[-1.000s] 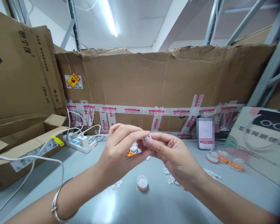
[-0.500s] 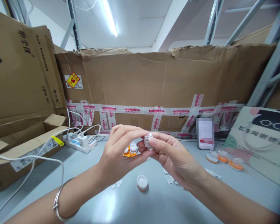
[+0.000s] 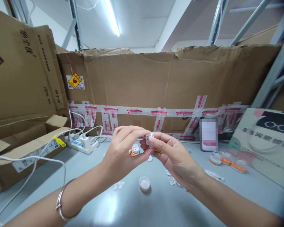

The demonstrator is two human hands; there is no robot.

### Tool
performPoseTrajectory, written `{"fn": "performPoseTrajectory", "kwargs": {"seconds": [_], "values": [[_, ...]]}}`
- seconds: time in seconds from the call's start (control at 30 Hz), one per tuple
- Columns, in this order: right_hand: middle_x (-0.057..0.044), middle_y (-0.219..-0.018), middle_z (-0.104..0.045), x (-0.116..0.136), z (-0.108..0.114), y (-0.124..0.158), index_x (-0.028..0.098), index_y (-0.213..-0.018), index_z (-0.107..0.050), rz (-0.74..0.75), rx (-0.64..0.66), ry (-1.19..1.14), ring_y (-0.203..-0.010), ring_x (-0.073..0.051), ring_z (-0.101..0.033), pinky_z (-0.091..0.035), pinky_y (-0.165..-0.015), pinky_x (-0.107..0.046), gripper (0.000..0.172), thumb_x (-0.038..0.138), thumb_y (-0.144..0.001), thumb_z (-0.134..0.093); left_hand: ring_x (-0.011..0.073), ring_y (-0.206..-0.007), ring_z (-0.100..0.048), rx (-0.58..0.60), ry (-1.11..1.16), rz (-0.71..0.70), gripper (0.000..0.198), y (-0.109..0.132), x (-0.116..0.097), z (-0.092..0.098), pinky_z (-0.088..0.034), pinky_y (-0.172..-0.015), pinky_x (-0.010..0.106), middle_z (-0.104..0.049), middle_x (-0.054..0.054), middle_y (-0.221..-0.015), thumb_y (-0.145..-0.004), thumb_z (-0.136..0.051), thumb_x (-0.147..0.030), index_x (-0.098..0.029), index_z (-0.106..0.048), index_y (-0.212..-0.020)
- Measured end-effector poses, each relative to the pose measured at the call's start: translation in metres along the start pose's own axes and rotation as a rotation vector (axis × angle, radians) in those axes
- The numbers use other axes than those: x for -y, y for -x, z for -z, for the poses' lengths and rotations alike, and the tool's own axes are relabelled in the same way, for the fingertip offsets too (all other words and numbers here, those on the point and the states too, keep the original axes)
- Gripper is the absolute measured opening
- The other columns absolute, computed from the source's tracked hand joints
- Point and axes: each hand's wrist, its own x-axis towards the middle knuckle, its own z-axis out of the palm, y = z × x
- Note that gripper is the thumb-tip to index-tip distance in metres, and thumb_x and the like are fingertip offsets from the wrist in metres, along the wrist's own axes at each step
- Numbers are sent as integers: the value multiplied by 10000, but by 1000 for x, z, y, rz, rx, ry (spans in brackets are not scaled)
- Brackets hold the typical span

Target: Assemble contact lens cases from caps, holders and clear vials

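Note:
Both hands meet above the middle of the table around a small white openwork plastic part [image 3: 149,140]. My right hand [image 3: 175,151] pinches it, with the thumb across its near face. The fingertips of my left hand [image 3: 120,148] touch the part from above, and its thumb lies just beneath. Fingers cover much of the part. Below the hands, a round white-and-orange plastic case [image 3: 144,184] stands upright on the table. Several more orange-and-white round pieces [image 3: 134,149] show behind my left hand, partly hidden.
Small white discs [image 3: 118,185] lie on the table at left. White openwork pieces [image 3: 174,182] lie by my right forearm, others [image 3: 214,175] farther right. Orange-based cases [image 3: 226,158], a phone [image 3: 208,135] and a printed board [image 3: 265,145] stand at right; a power strip [image 3: 82,145] and open carton [image 3: 26,151] at left.
The white part has turned in my fingers, showing a different face. My left hand has shifted slightly, uncovering more of the small discs; the case on the table stays put.

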Motion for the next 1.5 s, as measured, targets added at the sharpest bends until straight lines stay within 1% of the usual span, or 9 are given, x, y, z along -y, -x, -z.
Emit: {"fn": "performPoseTrajectory", "kwargs": {"seconds": [0.13, 0.23, 0.43, 0.7, 0.83, 0.97, 1.07, 1.27, 1.5], "values": [[-28, -846, -678, -6, 4, -5, 200, -843, -652, 32, -22, 62, -777, -133, -610, -478, -712, -257, 190, 326, -709, -698, 162, -829, -593, 76, 50, 39, 244, 0, 3, 2, -462, -718, 313, -641, 48, -910, -753, -653, -213, -185, -589, -987], [-19, -854, -670, -12, 8, -8, 192, -830, -648, 16, -19, 77, -758, -117, -607, -481, -702, -243, 189, 328, -710, -698, 140, -817, -591, 231, 205, 143, 226, -5, 8, 10, -487, -703, 275, -624, 51, -915, -773, -634, -202, -178, -610, -997], [2, -686, -675, -23, 15, -10, 160, -842, -620, -3, -62, 160, -639, -112, -629, -502, -635, -245, 246, 310, -678, -725, 152, -745, -650, 512, 608, 568, 164, -9, 26, 9, -533, -617, 251, -682, 58, -839, -797, -597, -273, -160, -649, -904], [37, -607, -672, -39, 28, -3, 198, -810, -461, 27, -100, 233, -603, -140, -654, -512, -671, -305, 331, 305, -659, -736, 140, -639, -628, 656, 867, 784, 188, 5, 32, -10, -486, -528, 233, -680, 52, -747, -763, -628, -305, -151, -640, -871], [-3, -760, -682, -60, 45, 5, 208, -857, -468, -14, -100, 337, -778, -170, -659, -493, -775, -339, 358, 367, -660, -721, 150, -704, -627, 699, 863, 863, 248, 19, 36, -18, -496, -616, 256, -681, 59, -793, -744, -644, -351, -144, -645, -881], [-60, -1017, -611, -83, 61, 17, 205, -953, -499, -85, -2, 687, -958, -209, -580, -447, -864, -377, 496, 388, -579, -768, 148, -763, -623, 711, 799, 826, 218, 43, 40, -29, -488, -706, 253, -684, 48, -828, -746, -641, -314, -143, -661, -880], [-52, -1055, -578, -96, 64, 25, 210, -1005, -494, -98, 136, 858, -966, -212, -552, -439, -861, -380, 556, 367, -555, -780, 138, -749, -614, 780, 690, 726, 185, 56, 37, -32, -471, -698, 234, -685, 32, -817, -761, -621, -294, -151, -672, -867], [-22, -1066, -586, -110, 62, 29, 221, -1052, -471, 25, 193, 837, -986, -168, -558, -437, -871, -321, 442, 210, -662, -680, 117, -720, -598, 872, 579, 611, 146, 65, 29, -34, -430, -648, 203, -687, 7, -788, -786, -586, -265, -169, -672, -855], [-30, -998, -620, -115, 62, 29, 217, -1056, -443, 77, 179, 827, -932, -158, -594, -458, -839, -317, 380, 195, -723, -625, 118, -720, -596, 899, 535, 585, 155, 75, 30, -39, -420, -632, 196, -690, 9, -797, -792, -572, -264, -165, -664, -869]]}}
